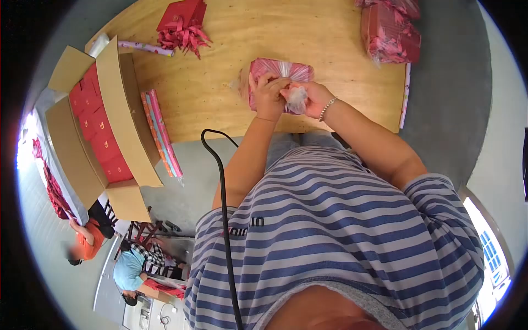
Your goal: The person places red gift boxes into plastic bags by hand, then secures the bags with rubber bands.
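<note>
A red packet wrapped in clear plastic lies on the wooden table near its front edge. Over its near side, my left hand is closed, with its fingertips at the gathered plastic. My right hand is closed round the bunched end of the clear plastic bag, beside my left hand. The two hands nearly touch. Part of the packet is hidden under them.
On the wooden table stand a red box with ribbons at the back left and bagged red boxes at the back right. An open carton of red boxes and wrapping rolls are at the left. Two people work beyond.
</note>
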`<state>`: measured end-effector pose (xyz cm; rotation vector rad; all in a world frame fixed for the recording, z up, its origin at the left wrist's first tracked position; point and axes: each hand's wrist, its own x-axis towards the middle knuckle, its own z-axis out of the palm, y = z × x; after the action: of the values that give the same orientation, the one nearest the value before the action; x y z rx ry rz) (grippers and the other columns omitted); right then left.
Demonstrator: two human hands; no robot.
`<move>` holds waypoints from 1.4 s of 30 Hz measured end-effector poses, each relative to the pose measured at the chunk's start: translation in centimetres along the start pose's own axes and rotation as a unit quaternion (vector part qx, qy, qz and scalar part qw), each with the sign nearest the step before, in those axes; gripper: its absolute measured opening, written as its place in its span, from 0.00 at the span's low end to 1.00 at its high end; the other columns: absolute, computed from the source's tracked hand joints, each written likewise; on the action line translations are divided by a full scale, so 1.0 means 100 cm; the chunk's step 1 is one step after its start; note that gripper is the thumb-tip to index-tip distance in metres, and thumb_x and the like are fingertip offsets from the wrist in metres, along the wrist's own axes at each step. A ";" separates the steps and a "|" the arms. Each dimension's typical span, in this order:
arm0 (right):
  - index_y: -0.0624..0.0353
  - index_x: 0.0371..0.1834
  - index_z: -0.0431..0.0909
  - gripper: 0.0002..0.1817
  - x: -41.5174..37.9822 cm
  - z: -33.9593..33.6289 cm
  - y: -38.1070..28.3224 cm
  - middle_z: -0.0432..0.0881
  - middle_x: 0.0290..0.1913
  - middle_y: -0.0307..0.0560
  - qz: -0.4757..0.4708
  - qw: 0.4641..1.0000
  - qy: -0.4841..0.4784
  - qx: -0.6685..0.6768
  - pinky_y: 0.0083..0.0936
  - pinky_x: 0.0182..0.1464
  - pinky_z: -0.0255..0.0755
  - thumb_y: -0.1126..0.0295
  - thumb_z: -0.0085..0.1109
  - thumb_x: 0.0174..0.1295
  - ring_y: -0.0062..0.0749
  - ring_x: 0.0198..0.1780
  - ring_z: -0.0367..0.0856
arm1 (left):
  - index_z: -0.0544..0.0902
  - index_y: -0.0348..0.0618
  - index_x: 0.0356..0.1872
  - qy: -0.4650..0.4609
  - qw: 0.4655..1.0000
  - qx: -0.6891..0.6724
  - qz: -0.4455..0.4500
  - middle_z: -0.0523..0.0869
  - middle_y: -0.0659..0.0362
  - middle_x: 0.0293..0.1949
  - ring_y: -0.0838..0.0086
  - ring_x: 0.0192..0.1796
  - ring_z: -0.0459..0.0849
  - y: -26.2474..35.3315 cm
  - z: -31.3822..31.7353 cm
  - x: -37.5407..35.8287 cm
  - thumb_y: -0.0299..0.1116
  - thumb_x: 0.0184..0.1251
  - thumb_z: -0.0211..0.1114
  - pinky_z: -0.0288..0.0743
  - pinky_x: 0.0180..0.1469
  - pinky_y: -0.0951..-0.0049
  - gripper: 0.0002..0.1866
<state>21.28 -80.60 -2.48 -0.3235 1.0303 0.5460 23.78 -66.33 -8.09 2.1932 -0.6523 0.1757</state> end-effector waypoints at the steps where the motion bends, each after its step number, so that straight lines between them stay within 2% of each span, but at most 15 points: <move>1: 0.64 0.47 0.76 0.11 -0.001 -0.003 -0.004 0.82 0.42 0.53 0.003 1.000 0.002 -0.002 0.25 0.35 0.82 0.71 0.45 0.69 0.38 0.42 0.85 | 0.85 0.53 0.28 -0.010 1.000 -0.018 -0.014 0.86 0.68 0.33 0.68 0.45 0.79 -0.002 -0.001 -0.001 0.30 0.45 0.67 0.49 0.66 0.40 0.07; 6: 0.63 0.63 0.67 0.22 -0.030 0.003 -0.031 0.76 0.60 0.51 -0.098 0.929 -0.251 -0.253 0.24 0.47 0.79 0.63 0.37 0.73 0.39 0.61 0.76 | 0.86 0.51 0.26 -0.108 0.989 -0.040 -0.091 0.86 0.63 0.32 0.68 0.47 0.81 -0.023 0.000 -0.005 0.31 0.50 0.66 0.48 0.66 0.42 0.03; 8: 0.56 0.65 0.66 0.20 -0.017 0.002 -0.030 0.73 0.64 0.49 -0.376 0.642 -0.183 -0.643 0.24 0.52 0.72 0.70 0.40 0.70 0.35 0.65 0.71 | 0.86 0.51 0.27 -0.106 0.989 -0.043 -0.094 0.86 0.63 0.33 0.68 0.48 0.80 -0.012 -0.003 0.003 0.32 0.51 0.66 0.47 0.66 0.41 0.03; 9: 0.56 0.65 0.66 0.20 -0.013 0.001 -0.030 0.73 0.64 0.49 -0.376 0.641 -0.184 -0.643 0.24 0.52 0.72 0.70 0.40 0.70 0.35 0.65 0.71 | 0.86 0.51 0.28 -0.105 0.989 -0.046 -0.097 0.86 0.63 0.34 0.69 0.48 0.80 -0.007 -0.005 0.006 0.32 0.52 0.65 0.46 0.67 0.41 0.03; 11: 0.54 0.62 0.69 0.21 -0.018 0.013 -0.028 0.74 0.61 0.48 -0.518 0.195 -0.145 -0.820 0.31 0.60 0.66 0.73 0.47 0.64 0.34 0.64 0.71 | 0.86 0.52 0.29 -0.097 0.991 -0.040 -0.083 0.86 0.64 0.35 0.69 0.49 0.80 -0.011 0.000 0.005 0.33 0.53 0.66 0.45 0.66 0.40 0.04; 14: 0.53 0.58 0.71 0.22 -0.006 0.013 -0.034 0.76 0.55 0.46 -0.487 0.081 -0.013 -0.870 0.37 0.65 0.59 0.71 0.51 0.58 0.34 0.62 0.71 | 0.86 0.53 0.31 -0.123 0.989 -0.032 -0.072 0.86 0.66 0.35 0.70 0.49 0.79 -0.009 -0.001 0.011 0.34 0.55 0.66 0.44 0.66 0.37 0.04; 19: 0.54 0.40 0.76 0.08 -0.013 -0.003 -0.051 0.81 0.43 0.46 -0.431 0.085 -0.061 -0.896 0.38 0.58 0.68 0.68 0.50 0.59 0.36 0.47 0.80 | 0.86 0.53 0.32 -0.151 0.983 -0.061 -0.080 0.86 0.67 0.34 0.70 0.51 0.78 -0.011 -0.006 0.013 0.37 0.56 0.66 0.40 0.66 0.36 0.05; 23: 0.59 0.30 0.76 0.14 -0.013 -0.014 -0.027 0.81 0.28 0.51 -0.296 0.290 0.055 -0.908 0.32 0.27 0.75 0.61 0.49 0.67 0.40 0.23 0.78 | 0.84 0.46 0.33 -0.169 0.982 -0.054 -0.057 0.86 0.60 0.34 0.64 0.50 0.78 0.000 -0.016 0.020 0.32 0.55 0.67 0.63 0.58 0.57 0.05; 25: 0.60 0.30 0.74 0.17 -0.006 -0.023 -0.021 0.79 0.26 0.47 -0.061 0.869 0.030 -0.490 0.25 0.27 0.74 0.57 0.50 0.69 0.33 0.21 0.77 | 0.85 0.50 0.33 -0.134 0.983 -0.100 -0.070 0.85 0.64 0.32 0.67 0.52 0.76 -0.006 -0.010 0.013 0.38 0.53 0.69 0.44 0.66 0.46 0.08; 26: 0.58 0.32 0.73 0.16 -0.001 -0.028 -0.016 0.77 0.25 0.43 -0.040 0.931 -0.002 -0.363 0.23 0.26 0.72 0.57 0.50 0.69 0.27 0.23 0.76 | 0.85 0.50 0.33 -0.135 0.983 -0.099 -0.073 0.85 0.64 0.32 0.67 0.52 0.76 0.002 -0.021 0.019 0.38 0.53 0.69 0.44 0.66 0.46 0.08; 29: 0.57 0.32 0.73 0.15 0.002 -0.039 -0.010 0.76 0.25 0.41 0.037 0.990 -0.043 -0.129 0.25 0.28 0.74 0.57 0.49 0.70 0.27 0.25 0.76 | 0.85 0.46 0.34 -0.014 0.998 -0.020 -0.058 0.85 0.62 0.33 0.69 0.47 0.80 0.025 -0.048 0.012 0.38 0.55 0.70 0.63 0.59 0.59 0.09; 32: 0.55 0.32 0.73 0.15 0.002 -0.039 -0.006 0.77 0.26 0.41 0.056 0.993 -0.102 -0.025 0.29 0.33 0.76 0.57 0.48 0.70 0.28 0.26 0.77 | 0.84 0.40 0.36 -0.103 0.866 -0.286 -0.397 0.84 0.61 0.29 0.74 0.35 0.82 0.037 -0.049 -0.006 0.43 0.62 0.66 0.73 0.40 0.72 0.14; 34: 0.55 0.34 0.74 0.15 0.006 -0.042 -0.001 0.80 0.28 0.42 0.068 0.988 -0.136 -0.029 0.32 0.39 0.78 0.56 0.47 0.70 0.30 0.28 0.80 | 0.81 0.36 0.39 -0.161 0.656 -0.427 -0.601 0.84 0.61 0.28 0.78 0.23 0.77 0.051 -0.037 -0.004 0.46 0.68 0.60 0.71 0.28 0.77 0.19; 38: 0.57 0.39 0.76 0.18 0.005 -0.041 0.014 0.84 0.34 0.48 0.075 0.986 -0.147 0.015 0.35 0.44 0.80 0.53 0.46 0.70 0.35 0.34 0.84 | 0.80 0.39 0.41 -0.174 0.332 -0.762 -0.528 0.84 0.59 0.26 0.76 0.20 0.73 0.011 -0.005 -0.010 0.38 0.73 0.52 0.69 0.21 0.72 0.14; 42: 0.62 0.47 0.75 0.24 -0.012 -0.044 0.024 0.84 0.37 0.51 0.118 0.979 -0.151 -0.067 0.33 0.44 0.80 0.49 0.47 0.69 0.37 0.38 0.85 | 0.84 0.40 0.36 -0.182 0.531 -0.526 -0.639 0.86 0.57 0.29 0.74 0.21 0.74 0.011 0.003 0.004 0.37 0.69 0.56 0.71 0.22 0.64 0.13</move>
<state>16.26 -81.11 -3.60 -0.2277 0.7425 0.8544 23.52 -67.30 -7.41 0.9558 0.6915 -1.1717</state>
